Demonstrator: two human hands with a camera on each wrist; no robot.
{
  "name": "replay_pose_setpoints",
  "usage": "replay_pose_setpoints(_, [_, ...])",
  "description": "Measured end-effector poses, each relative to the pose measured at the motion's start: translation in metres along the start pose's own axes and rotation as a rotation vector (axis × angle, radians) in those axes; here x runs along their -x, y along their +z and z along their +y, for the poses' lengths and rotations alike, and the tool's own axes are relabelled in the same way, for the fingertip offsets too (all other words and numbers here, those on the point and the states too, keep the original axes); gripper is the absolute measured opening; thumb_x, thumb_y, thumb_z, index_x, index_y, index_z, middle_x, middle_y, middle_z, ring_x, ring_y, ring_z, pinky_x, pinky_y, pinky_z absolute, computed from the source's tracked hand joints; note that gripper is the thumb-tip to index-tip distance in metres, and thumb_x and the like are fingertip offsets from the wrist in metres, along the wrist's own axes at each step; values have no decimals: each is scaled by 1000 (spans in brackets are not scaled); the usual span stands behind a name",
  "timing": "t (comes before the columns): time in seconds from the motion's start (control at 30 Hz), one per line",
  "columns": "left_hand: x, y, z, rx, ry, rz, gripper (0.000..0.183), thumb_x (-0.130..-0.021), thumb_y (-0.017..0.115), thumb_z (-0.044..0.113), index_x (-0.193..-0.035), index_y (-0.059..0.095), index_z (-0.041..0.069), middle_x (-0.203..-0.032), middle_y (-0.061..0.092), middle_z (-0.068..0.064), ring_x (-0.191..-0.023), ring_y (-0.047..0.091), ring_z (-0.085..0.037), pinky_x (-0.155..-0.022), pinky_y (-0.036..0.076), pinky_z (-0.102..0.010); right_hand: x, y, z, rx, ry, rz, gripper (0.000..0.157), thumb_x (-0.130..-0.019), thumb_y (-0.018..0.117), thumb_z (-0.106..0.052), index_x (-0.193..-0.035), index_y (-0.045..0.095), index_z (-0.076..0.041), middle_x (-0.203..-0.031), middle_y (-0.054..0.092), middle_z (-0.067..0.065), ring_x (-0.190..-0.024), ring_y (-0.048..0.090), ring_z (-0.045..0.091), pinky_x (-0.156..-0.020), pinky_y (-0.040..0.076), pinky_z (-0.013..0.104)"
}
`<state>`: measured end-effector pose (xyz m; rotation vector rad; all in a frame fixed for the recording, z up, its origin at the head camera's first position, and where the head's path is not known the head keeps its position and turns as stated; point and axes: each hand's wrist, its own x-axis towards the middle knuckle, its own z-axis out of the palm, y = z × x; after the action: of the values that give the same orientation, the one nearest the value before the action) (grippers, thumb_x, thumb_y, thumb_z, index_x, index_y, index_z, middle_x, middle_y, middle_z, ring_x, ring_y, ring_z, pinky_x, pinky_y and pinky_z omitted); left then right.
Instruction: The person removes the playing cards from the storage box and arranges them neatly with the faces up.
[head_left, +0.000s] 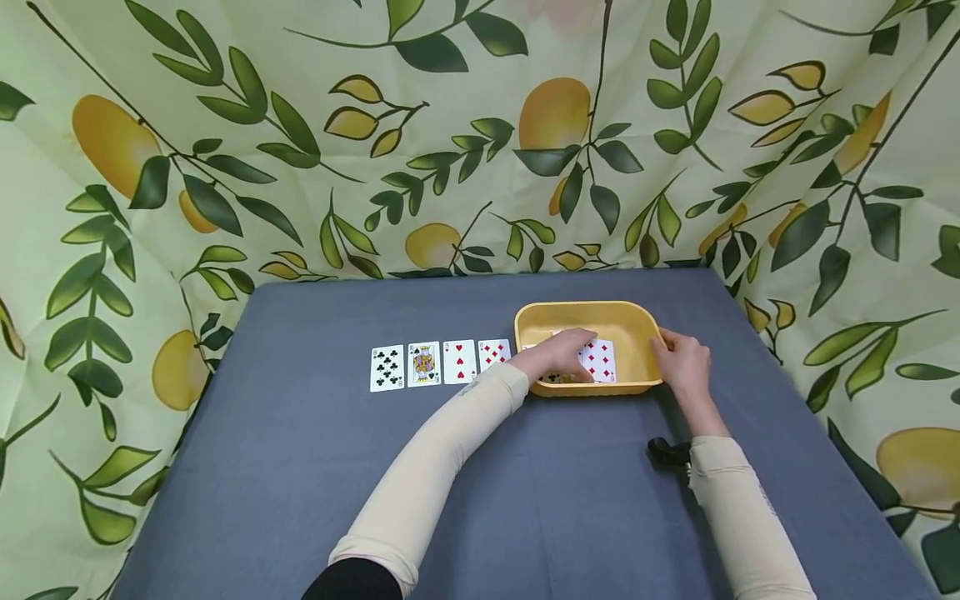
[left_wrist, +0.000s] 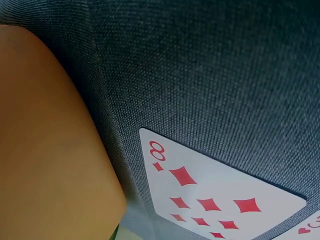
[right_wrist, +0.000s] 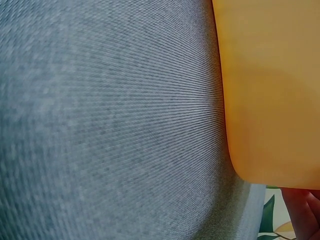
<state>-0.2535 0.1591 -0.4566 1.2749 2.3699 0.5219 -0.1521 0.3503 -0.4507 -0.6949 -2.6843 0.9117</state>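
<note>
Head view: right hand (head_left: 684, 362) clamped on yellow tub (head_left: 585, 390) at its right rim, likely steadying it; left hand (head_left: 564, 352) inside tub by diamonds card (head_left: 602, 362), can't tell if pinching. 4 playing cards (head_left: 423, 364) left of tub, face-up in 1 row, presumably for legibility.

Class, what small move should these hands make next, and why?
Perhaps lift the diamond card out with the left hand: that hand is beside it inside the yellow tray, the right hand grips the tray's end, and four playing cards lie in a row outside.
</note>
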Motion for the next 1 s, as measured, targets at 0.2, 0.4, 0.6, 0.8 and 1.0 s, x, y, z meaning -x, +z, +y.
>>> replay_pose_setpoints(0.2, [1,-4,0,-3,10,2,86,-81,81,27,-149,35,1,-150,42,-10,-139,36,-18,-112,24,-18,0,-1,-2,-4,3,-5,43,-102,51,-25,-135,54,3,-124,60,28,-89,66,35,-76,58,43])
replay_pose_setpoints(0.4, [4,-3,0,72,-1,27,89,-78,83,25,-149,36,2,-150,42,-9,-139,36,-18,-111,24,-18,0,1,-2,8,-1,11,42,-102,52,-25,-134,56,3,-122,61,28,-86,66,34,-72,58,40])
replay_pose_setpoints(0.6, [7,-4,-1,120,-17,64,90,-75,86,25,-148,38,3,-148,44,-9,-135,40,-17,-109,28,-17,0,2,-1,4,3,4,43,-102,52,-24,-134,55,3,-124,60,28,-91,66,36,-78,57,45])
replay_pose_setpoints(0.8, [16,-13,-1,79,6,71,89,-76,85,29,-147,39,3,-145,47,-8,-132,42,-15,-108,29,-17,-1,2,-1,8,-7,8,42,-102,51,-23,-134,55,4,-124,60,28,-96,64,38,-81,56,49])
replay_pose_setpoints(1.0, [33,-27,-3,60,7,98,88,-75,85,32,-146,41,4,-144,48,-8,-133,43,-19,-110,29,-21,-1,2,-1,31,-13,8,42,-102,50,-23,-134,55,4,-124,59,29,-99,63,40,-80,55,49])
